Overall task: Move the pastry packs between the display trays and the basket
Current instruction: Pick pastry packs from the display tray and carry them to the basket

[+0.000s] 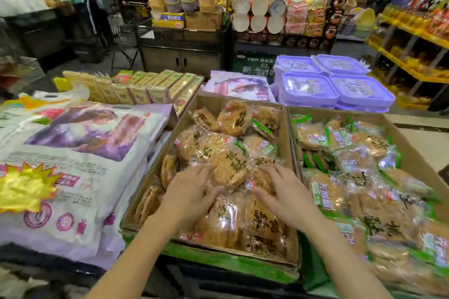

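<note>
Both forearms are reaching forward over the near edge of the cardboard display tray (155, 172) in the middle. The left hand (188, 192) is lying on the heap of pastry packs (243, 143) with its fingers spread and only slightly bent, its grip apart, touching the left side of a round pastry pack (229, 170) printed with black characters. The right hand (283, 195) is resting flat on the packs just right of that same pack, its grip also apart and clamped on nothing. The round pack is sitting on top of the heap between the two hands, near the tray's middle. A second tray (410, 150) of green-trimmed packs (349, 153) is adjoining on the right. Large purple-printed bags (80, 153) are lying to the left. Farther back, yellow boxes (145, 87) and lilac lidded tubs (332, 85) are standing along the far edge.
</note>
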`<state>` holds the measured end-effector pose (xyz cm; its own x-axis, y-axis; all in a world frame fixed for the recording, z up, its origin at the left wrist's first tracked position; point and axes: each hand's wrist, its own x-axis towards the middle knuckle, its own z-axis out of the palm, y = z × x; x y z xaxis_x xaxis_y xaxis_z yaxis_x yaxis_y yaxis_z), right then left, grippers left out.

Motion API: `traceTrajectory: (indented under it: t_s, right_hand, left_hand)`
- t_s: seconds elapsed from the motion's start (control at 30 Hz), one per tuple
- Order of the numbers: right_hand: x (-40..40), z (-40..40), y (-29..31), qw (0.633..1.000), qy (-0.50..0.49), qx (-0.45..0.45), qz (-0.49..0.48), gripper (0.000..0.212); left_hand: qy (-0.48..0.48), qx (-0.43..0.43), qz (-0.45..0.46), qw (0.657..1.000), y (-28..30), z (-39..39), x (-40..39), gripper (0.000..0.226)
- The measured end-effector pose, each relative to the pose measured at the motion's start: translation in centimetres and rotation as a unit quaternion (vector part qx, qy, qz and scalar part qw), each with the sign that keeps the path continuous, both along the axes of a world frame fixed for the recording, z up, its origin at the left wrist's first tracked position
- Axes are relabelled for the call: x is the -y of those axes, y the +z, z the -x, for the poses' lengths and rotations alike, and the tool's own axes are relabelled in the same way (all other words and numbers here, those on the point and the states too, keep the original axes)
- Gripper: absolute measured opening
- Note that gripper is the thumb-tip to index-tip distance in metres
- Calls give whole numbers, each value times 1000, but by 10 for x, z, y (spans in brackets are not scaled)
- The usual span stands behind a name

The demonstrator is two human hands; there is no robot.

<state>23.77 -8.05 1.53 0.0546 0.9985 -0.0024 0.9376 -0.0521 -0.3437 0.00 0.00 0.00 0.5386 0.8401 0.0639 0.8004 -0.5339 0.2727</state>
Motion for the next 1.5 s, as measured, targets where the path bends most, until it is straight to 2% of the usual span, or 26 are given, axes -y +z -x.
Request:
traceTrajectory:
  t_s: [0.13, 0.3, 0.4, 0.53, 0.67, 0.8, 0.9, 0.97, 1.03, 1.1, 1.2, 1.27, 1.37, 1.5]
  right_hand:
    - [-34, -10, -10, 1000, -16, 0, 24, 63]
    - [-58, -21, -22, 999, -34, 1, 27, 66]
    - [-67, -26, -24, 998, -43, 12, 32, 71]
    - [-81, -30, -25, 997, -46, 31, 49, 83]
    - [-98, -32, -26, 992, -35, 71, 96, 98]
    - [-110, -30, -21, 985, -52, 93, 137, 99]
    - [-111, -32, -17, 983, -56, 103, 139, 88]
    - [-109, -34, -13, 986, -45, 101, 126, 75]
    - [-108, -36, -7, 991, -42, 77, 103, 64]
    - [-107, -38, 4, 996, -44, 48, 68, 60]
    - [-102, -36, 21, 994, -45, -102, -10, 54]
    - [-98, -27, 30, 972, -38, -221, -64, 48]
    - [-96, 0, 43, 937, 7, -338, -91, 41]
    - [-94, 57, 49, 867, 113, -485, 24, 38]
  left_hand:
    - [15, 24, 39, 999, -7, -13, -36, 79]
    - [27, 66, 129, 989, -17, -36, -76, 84]
    - [37, 86, 147, 985, -24, -46, -87, 76]
    - [63, 123, 203, 969, -27, -52, -102, 94]
    - [38, 144, 213, 966, -27, -50, -106, 64]
    - [25, 259, 226, 939, -24, -37, -101, 51]
    - [62, 341, 219, 912, -17, -23, -94, 50]
    - [105, 400, 228, 881, -16, -14, -91, 49]
    - [146, 442, 238, 852, -17, -6, -87, 55]
    - [171, 467, 224, 838, -11, 0, -79, 65]
    - [226, 514, 193, 805, 1, 7, -59, 51]
    - [259, 538, 173, 784, 9, 15, -41, 46]
    - [340, 567, 111, 742, 19, 36, -5, 57]
    - [430, 572, 56, 696, 29, 80, 68, 68]
